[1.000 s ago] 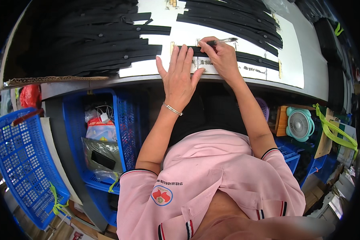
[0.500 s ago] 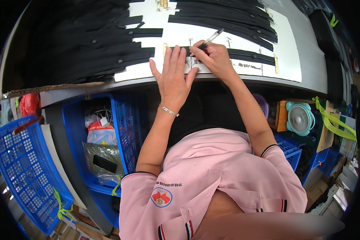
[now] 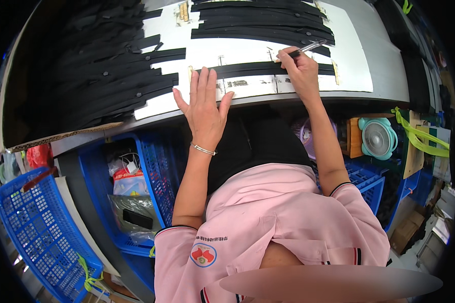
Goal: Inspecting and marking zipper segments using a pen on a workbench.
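A single black fabric strip (image 3: 253,69) lies straight across the near part of a white board (image 3: 356,70), between two small tan end pieces. My left hand (image 3: 205,108) is spread flat, its fingertips on the strip's left end. In my right hand (image 3: 304,76) is a pen (image 3: 314,47), pinched with its tip pointing left toward the strip's upper edge, near a drawn mark. Exact contact of the tip is too small to tell. Below the strip, dark marks and short lines show on the board. More black strips (image 3: 263,22) lie at the board's far side.
A large heap of black strips (image 3: 81,76) covers the table's left side, with a cardboard edge (image 3: 68,136) in front. Blue baskets (image 3: 40,222) stand to the left, one holding bags and a phone (image 3: 137,219). A turquoise fan (image 3: 378,139) stands at the right.
My right hand has moved right along the strip with the pen, away from my left hand. My left hand stays flat at the strip's left end. The whole view has shifted slightly.
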Action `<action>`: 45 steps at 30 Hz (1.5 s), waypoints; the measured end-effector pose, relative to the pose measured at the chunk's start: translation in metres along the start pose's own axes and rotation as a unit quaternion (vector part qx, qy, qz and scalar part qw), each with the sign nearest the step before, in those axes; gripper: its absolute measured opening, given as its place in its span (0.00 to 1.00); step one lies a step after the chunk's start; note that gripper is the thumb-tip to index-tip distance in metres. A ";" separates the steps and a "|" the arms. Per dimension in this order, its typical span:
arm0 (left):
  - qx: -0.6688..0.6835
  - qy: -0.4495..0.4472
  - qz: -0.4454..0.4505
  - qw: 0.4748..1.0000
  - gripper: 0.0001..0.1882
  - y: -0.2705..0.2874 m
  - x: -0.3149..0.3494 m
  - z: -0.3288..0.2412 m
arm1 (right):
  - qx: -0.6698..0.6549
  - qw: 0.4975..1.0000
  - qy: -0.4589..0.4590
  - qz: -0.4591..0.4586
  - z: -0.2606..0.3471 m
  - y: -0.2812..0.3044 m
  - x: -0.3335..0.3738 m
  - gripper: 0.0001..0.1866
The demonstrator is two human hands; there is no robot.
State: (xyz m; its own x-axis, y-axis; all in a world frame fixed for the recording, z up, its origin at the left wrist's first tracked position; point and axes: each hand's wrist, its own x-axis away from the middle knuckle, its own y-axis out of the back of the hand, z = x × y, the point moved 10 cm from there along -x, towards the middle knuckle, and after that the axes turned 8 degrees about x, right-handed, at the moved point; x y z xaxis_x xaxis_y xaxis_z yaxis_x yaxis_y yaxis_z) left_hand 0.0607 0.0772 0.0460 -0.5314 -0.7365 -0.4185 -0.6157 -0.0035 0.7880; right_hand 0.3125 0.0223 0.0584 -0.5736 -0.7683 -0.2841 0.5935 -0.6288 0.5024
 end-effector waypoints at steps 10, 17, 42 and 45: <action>0.001 0.011 0.009 1.000 0.34 -0.001 -0.002 -0.003 | 0.115 0.991 0.059 0.038 0.003 -0.010 -0.002 0.09; 0.195 -0.057 -0.017 0.979 0.20 -0.020 -0.033 -0.074 | 0.120 0.988 0.101 0.002 0.006 -0.008 -0.001 0.10; 0.204 -0.055 -0.059 0.976 0.05 -0.036 -0.051 -0.075 | -0.182 0.982 -0.031 0.046 -0.014 0.022 0.004 0.09; 0.196 -0.055 -0.053 0.978 0.05 -0.039 -0.050 -0.076 | -0.148 0.988 -0.029 -0.025 -0.037 0.071 -0.006 0.09</action>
State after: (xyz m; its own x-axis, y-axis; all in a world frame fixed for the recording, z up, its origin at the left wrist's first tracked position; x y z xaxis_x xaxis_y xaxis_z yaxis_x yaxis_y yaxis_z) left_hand 0.1552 0.0627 0.0704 -0.4989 -0.6687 -0.5512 -0.8347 0.1996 0.5134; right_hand 0.3785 -0.0224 0.0658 -0.6334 -0.7322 -0.2503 0.6972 -0.6804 0.2257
